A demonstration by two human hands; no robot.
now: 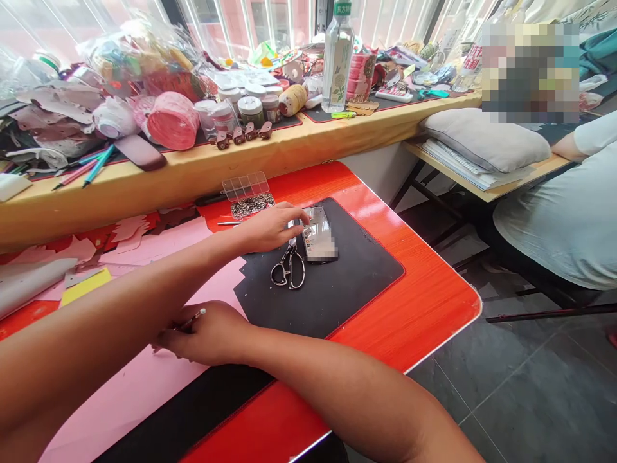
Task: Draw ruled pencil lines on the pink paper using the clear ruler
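Observation:
My left hand [272, 226] reaches across to a phone [318, 228] lying on the black mat. Its fingers are stretched out, with a fingertip at the phone's upper left edge; whether it presses the screen I cannot tell. Scissors [288, 267] with dark, shiny handles lie beside the phone, their blades partly under this hand. Below my left forearm, my right hand [212, 332] is closed round a pencil [193, 318], its white-tipped end sticking up. That hand rests on a large pink sheet [139, 379] with a zigzag edge; the pencil's writing end is hidden.
A clear divided box [251, 200] of small beads or studs stands open behind my left hand. Pink scraps [130, 231] and a yellow sheet [87, 286] lie left. Jars, a bottle [337, 64] and craft clutter crowd the sill. A person [563, 212] sits at the right.

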